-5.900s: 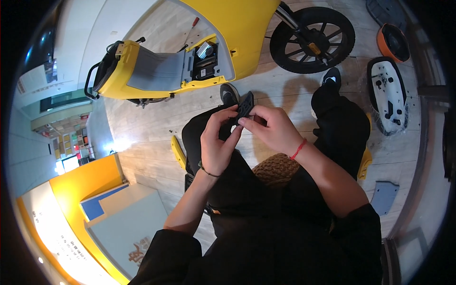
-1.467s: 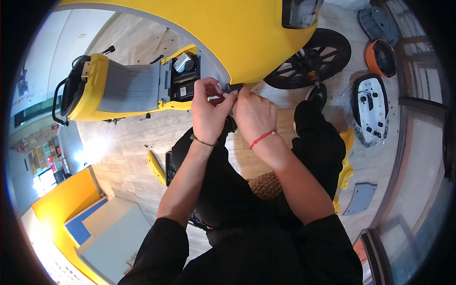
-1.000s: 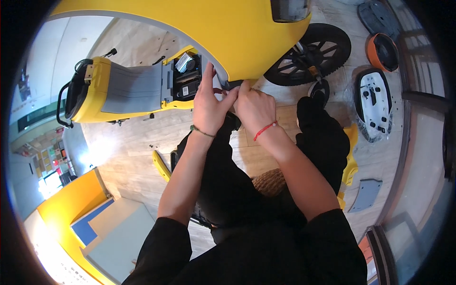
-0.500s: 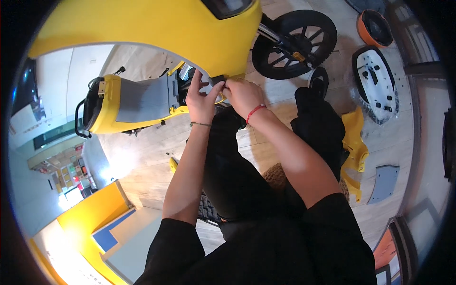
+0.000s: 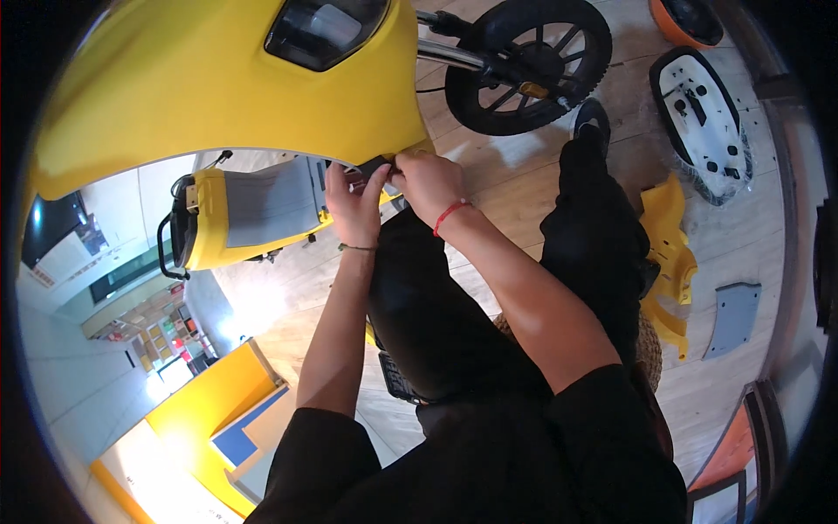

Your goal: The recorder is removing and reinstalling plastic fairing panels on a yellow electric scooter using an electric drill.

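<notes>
A large glossy yellow body panel (image 5: pixel 218 96) with a dark headlight lens (image 5: pixel 327 31) fills the upper left, in front of me. At its lower right corner sits a small black piece (image 5: pixel 374 165). My left hand (image 5: pixel 353 214) is closed on this piece, its thumb pressed against the near face and its fingers partly behind the panel's edge. My right hand (image 5: pixel 429 188) pinches at the right side of the same piece, against the corner of the panel. The right fingertips are partly hidden.
Behind the panel stands a yellow bike with a grey seat (image 5: pixel 272 205). Its spoked front wheel (image 5: pixel 532 65) lies beyond my right foot. On the floor at right are a white-and-black shell (image 5: pixel 705 122), yellow panels (image 5: pixel 670 240), a grey plate (image 5: pixel 731 319) and an orange bowl-shaped thing (image 5: pixel 685 22).
My view has shifted, and the yellow panel now shows farther left with more of its headlight lens. Both hands stay together at the black piece on the panel's corner.
</notes>
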`<action>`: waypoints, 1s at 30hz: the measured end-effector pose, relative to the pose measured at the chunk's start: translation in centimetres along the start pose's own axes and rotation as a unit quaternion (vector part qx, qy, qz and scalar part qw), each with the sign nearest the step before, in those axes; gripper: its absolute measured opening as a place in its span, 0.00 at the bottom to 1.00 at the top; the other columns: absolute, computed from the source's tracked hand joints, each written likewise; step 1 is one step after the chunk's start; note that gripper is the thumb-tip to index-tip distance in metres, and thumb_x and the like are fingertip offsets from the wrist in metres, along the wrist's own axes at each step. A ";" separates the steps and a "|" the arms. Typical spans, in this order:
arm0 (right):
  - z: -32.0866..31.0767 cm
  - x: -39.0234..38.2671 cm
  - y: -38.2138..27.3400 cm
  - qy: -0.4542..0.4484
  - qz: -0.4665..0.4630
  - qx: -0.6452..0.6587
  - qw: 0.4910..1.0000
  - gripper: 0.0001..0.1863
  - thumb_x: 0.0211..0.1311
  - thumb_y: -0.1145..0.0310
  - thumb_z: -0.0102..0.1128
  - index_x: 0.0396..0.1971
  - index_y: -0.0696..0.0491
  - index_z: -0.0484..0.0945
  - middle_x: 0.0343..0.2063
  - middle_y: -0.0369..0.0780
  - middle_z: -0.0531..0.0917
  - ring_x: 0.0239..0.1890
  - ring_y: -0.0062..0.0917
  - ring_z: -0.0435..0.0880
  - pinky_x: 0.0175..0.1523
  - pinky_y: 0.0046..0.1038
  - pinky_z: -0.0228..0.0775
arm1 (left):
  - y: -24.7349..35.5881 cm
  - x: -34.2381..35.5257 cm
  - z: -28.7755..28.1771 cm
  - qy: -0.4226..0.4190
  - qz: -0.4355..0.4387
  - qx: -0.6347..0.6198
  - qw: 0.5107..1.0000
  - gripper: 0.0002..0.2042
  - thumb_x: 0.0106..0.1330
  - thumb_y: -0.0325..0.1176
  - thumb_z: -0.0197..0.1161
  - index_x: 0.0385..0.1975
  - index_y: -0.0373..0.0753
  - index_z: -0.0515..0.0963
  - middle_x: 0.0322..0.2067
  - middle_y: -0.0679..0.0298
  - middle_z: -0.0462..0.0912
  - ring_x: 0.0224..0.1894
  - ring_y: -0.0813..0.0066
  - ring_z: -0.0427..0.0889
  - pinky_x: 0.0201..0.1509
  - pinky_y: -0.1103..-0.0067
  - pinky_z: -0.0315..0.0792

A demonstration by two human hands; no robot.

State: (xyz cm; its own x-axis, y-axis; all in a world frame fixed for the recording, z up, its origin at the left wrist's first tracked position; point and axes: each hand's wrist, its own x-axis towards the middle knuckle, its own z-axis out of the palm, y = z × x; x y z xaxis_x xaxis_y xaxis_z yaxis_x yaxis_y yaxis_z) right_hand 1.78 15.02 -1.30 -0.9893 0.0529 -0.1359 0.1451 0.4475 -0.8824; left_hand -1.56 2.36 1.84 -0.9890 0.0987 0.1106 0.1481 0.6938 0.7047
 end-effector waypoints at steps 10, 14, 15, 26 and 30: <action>2.1 -1.3 -0.7 0.028 0.104 0.141 0.984 0.14 0.60 0.60 0.47 0.32 0.55 0.74 0.31 0.49 0.80 0.38 0.44 0.78 0.41 0.40 0.70 | 2.3 -0.9 0.0 -0.012 -0.063 -0.069 0.996 0.17 0.53 0.27 0.67 0.40 0.30 0.70 0.29 0.59 0.80 0.23 0.75 0.81 0.25 0.82 0.75; 2.8 -2.1 -1.1 0.113 0.234 0.362 0.895 0.11 0.59 0.66 0.48 0.34 0.59 0.72 0.33 0.52 0.78 0.41 0.45 0.76 0.43 0.40 0.69 | 2.5 -0.7 0.1 -0.034 -0.109 -0.161 0.980 0.18 0.55 0.25 0.64 0.45 0.30 0.69 0.31 0.58 0.80 0.26 0.72 0.83 0.29 0.81 0.77; 2.5 -2.7 -0.6 0.040 0.206 0.399 0.893 0.10 0.57 0.75 0.47 0.38 0.63 0.68 0.35 0.52 0.77 0.41 0.41 0.78 0.41 0.36 0.72 | 2.4 -0.7 0.1 -0.029 -0.092 -0.165 0.982 0.18 0.55 0.25 0.64 0.45 0.30 0.69 0.31 0.58 0.80 0.26 0.72 0.83 0.29 0.81 0.77; 2.5 -5.9 -0.8 0.052 0.212 0.606 0.765 0.09 0.59 0.83 0.45 0.40 0.65 0.65 0.37 0.48 0.76 0.32 0.30 0.82 0.39 0.25 0.78 | 2.4 -1.1 0.2 -0.018 -0.105 -0.252 0.962 0.21 0.58 0.27 0.62 0.50 0.28 0.66 0.33 0.55 0.79 0.29 0.69 0.83 0.32 0.79 0.79; 3.2 -5.5 0.0 0.025 0.186 0.615 0.766 0.08 0.59 0.79 0.50 0.38 0.67 0.69 0.36 0.48 0.77 0.33 0.30 0.82 0.39 0.24 0.78 | 2.0 -0.7 0.1 -0.024 -0.103 -0.283 0.953 0.21 0.58 0.28 0.62 0.50 0.28 0.65 0.34 0.54 0.79 0.29 0.69 0.82 0.32 0.78 0.79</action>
State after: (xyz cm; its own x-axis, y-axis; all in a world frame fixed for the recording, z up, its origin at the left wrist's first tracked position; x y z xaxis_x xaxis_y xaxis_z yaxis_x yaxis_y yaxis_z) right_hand 7.28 11.85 -1.94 -0.8712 0.0212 -0.4904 0.2892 -0.7851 -0.5477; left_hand -0.54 3.73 3.15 -0.9947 0.0428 -0.0937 -0.0829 0.2079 0.9746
